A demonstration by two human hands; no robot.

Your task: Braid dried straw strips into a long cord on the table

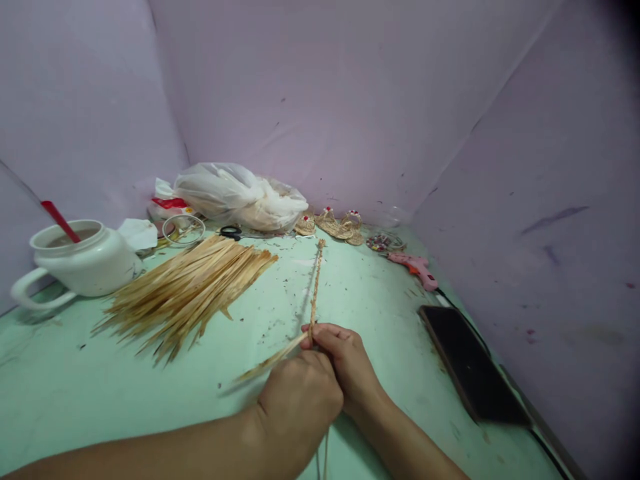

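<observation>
Nearest the camera, the left hand (pixel 300 403) is curling into a loose fist, knuckles up, its fingertips hiding from view, so I cannot tell what they are gripping. Just beyond it, the right hand (pixel 347 357) is pinching the near end of a thin straw-coloured braid (pixel 315 287) between thumb and fingers. From that pinch the braid is running straight away over the desk (pixel 390 313), its long axis pointing forward and leaning slightly right, its knotted tip lying well beyond the fingers. Of the two hands, the right is sitting nearer to the braided length, while the left is resting close against it on the camera side. One loose strip (pixel 270 365) is trailing from the pinch to the left and toward the camera, and thin strands (pixel 327 453) are hanging below the left hand. Farther left, a fan of dry strips (pixel 185 287) is lying flat, with scissors (pixel 231 233) beside its far end and a white mug (pixel 100 267) standing to its left. Past the braid's tip, small woven pieces (pixel 333 227) are sitting near the wall, beside a knotted plastic bag (pixel 240 197). To the right, a pink glue gun (pixel 415 267) is lying beyond a dark phone (pixel 473 363).
</observation>
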